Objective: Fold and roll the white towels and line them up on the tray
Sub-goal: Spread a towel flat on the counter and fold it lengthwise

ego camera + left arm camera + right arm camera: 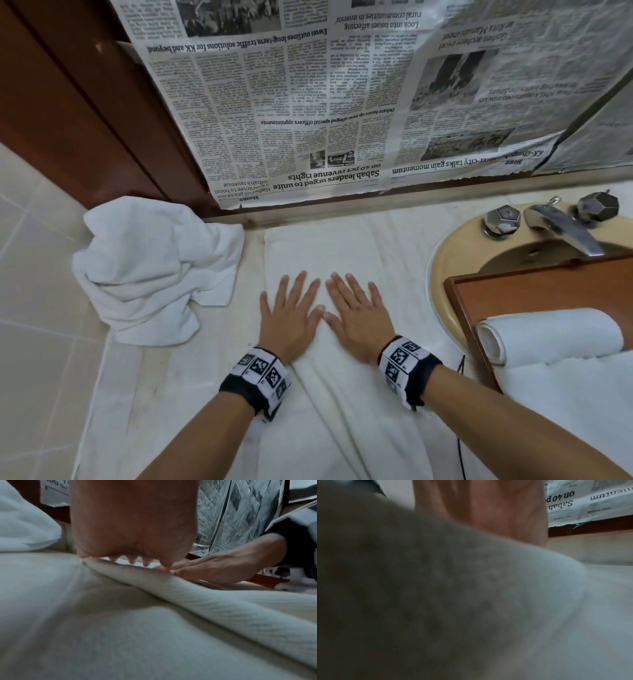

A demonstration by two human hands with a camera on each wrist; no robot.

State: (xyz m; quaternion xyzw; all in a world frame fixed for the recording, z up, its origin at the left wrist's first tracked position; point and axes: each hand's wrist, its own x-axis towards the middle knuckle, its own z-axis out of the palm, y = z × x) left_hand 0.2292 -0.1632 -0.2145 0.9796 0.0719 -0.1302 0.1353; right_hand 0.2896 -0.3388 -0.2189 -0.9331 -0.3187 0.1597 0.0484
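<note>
The folded towel (318, 260) lies as a long strip on the bench (164, 377), running from the near edge toward the far wall, between the crumpled towel (150, 270) on the left and the sink (455, 260) on the right. Both hands lie flat on its middle, side by side, thumbs almost touching: the left hand (287, 315) and the right hand (359, 311) have fingers straight and spread, pressing down and holding nothing in a grip. From the left wrist view a soft ridge of cloth runs along the strip up to the hands.

This looks like the smoothing stage of the fold, with rolling not yet begun. One rolled towel (548, 335) already rests on the wooden tray (459, 301), which sits over the sink at the right, near the tap (561, 226).

The next move probably calls for flattening that ridge, then taking one short end and rolling it tight and even, keeping the edges square so the roll matches the one on the tray. Newspaper (308, 102) covers the far wall.
</note>
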